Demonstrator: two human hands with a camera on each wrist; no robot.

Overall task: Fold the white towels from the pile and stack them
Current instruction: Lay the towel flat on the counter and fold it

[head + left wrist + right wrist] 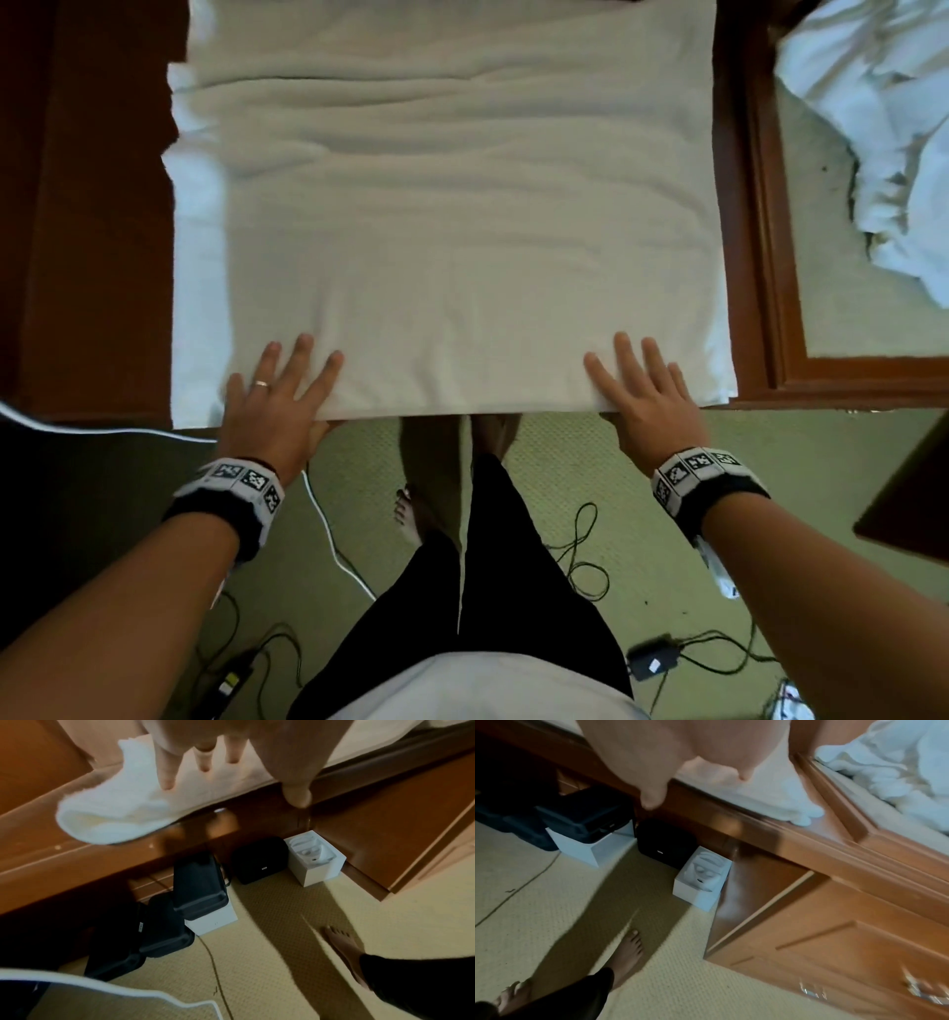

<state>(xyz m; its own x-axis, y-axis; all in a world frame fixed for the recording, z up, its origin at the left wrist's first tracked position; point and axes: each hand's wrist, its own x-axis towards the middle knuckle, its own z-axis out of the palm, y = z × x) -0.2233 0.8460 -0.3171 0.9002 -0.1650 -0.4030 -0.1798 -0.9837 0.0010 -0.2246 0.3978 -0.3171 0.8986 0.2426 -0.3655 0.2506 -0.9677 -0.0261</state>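
A large white towel [462, 231] lies spread flat on the wooden desk [102, 205], its near edge at the desk's front. A lower layer shows along its left side. My left hand [287, 380] lies flat on the near left part of that edge, fingers [167, 774] straight on the cloth [110, 817] and the thumb hanging past the desk front. My right hand [637, 380] lies flat the same way near the right corner [782, 801]. The pile of crumpled white towels [883, 128] sits to the right, also in the right wrist view [898, 770].
Under the desk stand black cases [200, 888] and white boxes [316, 858]. Cables [580, 555] and a black adapter [652, 663] lie on the carpet around my bare feet. A drawer unit [847, 943] stands to the right. A dark board [909, 493] juts in at right.
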